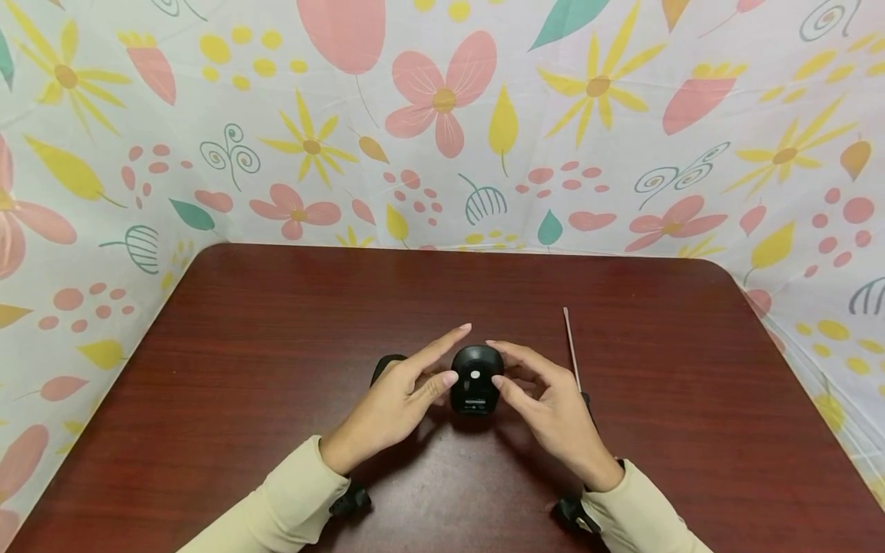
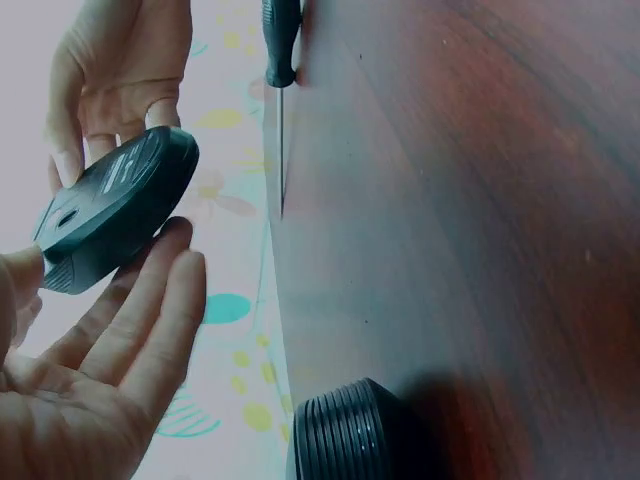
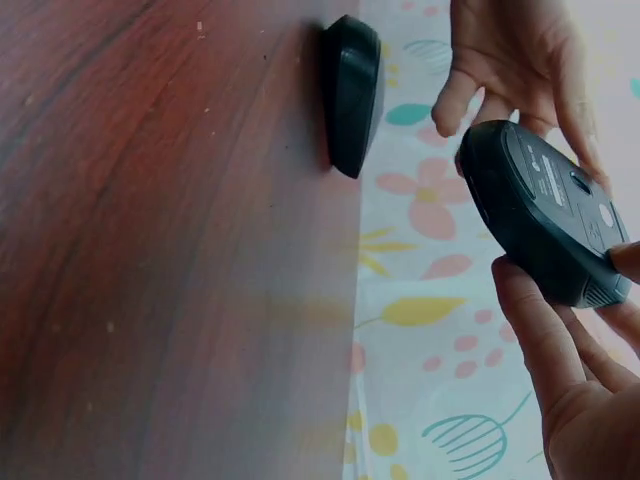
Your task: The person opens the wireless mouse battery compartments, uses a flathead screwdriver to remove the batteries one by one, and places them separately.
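Note:
A black computer mouse is held up over the table with its underside, a white round spot and a label facing me. My left hand holds its left edge, thumb on the underside, index finger stretched out past it. On the other edge, my right hand grips with the thumb in front and fingers behind. The underside label and round sensor hole of the mouse show in the right wrist view. In the left wrist view, fingers of the left hand lie under the mouse.
A screwdriver lies right of the right hand, its dark handle partly hidden in the head view. Behind the left hand sits a second black rounded object with a ribbed side. A flowered cloth hangs behind the brown table.

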Available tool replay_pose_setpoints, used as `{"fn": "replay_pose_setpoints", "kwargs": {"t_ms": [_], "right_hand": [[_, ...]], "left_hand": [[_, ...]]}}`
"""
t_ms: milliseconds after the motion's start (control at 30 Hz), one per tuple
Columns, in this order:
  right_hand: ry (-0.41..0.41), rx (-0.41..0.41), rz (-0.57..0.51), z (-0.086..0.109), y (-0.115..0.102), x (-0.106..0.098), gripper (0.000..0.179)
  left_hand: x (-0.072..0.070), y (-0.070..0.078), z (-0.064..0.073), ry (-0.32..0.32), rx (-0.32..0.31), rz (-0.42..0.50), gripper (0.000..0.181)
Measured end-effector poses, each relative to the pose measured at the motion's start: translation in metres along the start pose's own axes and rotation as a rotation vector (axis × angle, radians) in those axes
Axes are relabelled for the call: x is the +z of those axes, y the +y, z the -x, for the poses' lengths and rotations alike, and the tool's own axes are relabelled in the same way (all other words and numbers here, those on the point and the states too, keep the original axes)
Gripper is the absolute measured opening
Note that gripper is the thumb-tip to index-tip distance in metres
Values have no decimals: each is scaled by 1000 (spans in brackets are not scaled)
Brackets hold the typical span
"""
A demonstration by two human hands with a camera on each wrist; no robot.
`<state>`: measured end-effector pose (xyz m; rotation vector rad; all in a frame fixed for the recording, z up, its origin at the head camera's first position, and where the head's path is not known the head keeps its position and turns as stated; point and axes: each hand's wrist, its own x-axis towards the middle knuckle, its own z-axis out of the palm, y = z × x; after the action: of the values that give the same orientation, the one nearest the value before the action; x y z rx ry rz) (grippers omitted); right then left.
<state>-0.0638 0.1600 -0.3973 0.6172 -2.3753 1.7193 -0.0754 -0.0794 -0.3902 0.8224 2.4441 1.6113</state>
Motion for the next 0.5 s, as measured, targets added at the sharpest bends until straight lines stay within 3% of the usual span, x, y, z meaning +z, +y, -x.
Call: {"fn": "replay_pose_setpoints", "kwargs": {"t_ms": [267, 500], "right_hand": [[21, 36, -19, 1, -5, 1, 41], [33, 33, -25, 2, -9, 1, 39]], "left_hand": [[9, 7, -3, 18, 25, 84, 61], [14, 7, -4, 40, -7, 157, 55]]}}
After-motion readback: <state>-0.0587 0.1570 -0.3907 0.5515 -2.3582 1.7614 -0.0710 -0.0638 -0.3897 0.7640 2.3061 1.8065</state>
